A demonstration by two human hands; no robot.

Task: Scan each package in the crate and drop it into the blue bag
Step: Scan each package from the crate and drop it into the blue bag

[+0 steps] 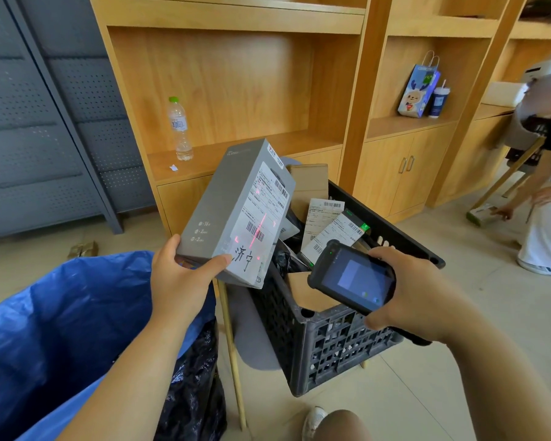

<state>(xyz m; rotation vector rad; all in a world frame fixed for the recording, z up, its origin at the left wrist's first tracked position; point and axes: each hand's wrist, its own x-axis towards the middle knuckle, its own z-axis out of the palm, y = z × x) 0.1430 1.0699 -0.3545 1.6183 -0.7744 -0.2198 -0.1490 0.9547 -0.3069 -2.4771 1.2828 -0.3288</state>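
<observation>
My left hand grips the lower corner of a grey box, held tilted above the gap between bag and crate. Its white shipping label faces me, with red scanner light crossing the barcode. My right hand holds a black handheld scanner, screen up, aimed at the label. The black plastic crate stands below, holding several labelled packages and cardboard. The open blue bag fills the lower left.
A black plastic sack lies between bag and crate. Wooden shelving behind carries a water bottle and a gift bag. Another person bends down at the right. My shoe is near the crate.
</observation>
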